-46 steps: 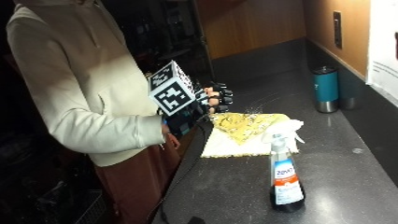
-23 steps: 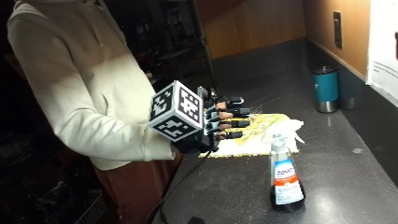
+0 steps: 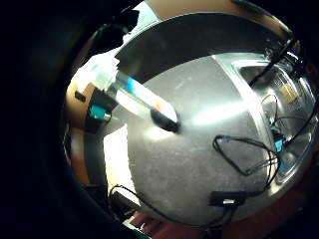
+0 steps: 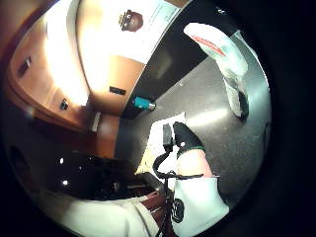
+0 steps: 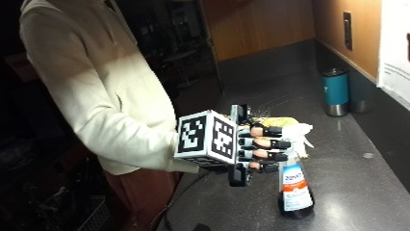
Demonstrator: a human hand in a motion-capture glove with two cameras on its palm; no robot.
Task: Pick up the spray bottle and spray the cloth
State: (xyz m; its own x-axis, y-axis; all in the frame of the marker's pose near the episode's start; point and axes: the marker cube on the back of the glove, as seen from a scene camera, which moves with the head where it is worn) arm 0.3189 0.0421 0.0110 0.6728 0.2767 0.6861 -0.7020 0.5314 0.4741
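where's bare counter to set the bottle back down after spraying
Bare dark counter lies between the spray bottle and the teal tumbler, out to the back wall. It is crowded at the near edge, where the cloth, the bottle and the gloved right hand bunch together.
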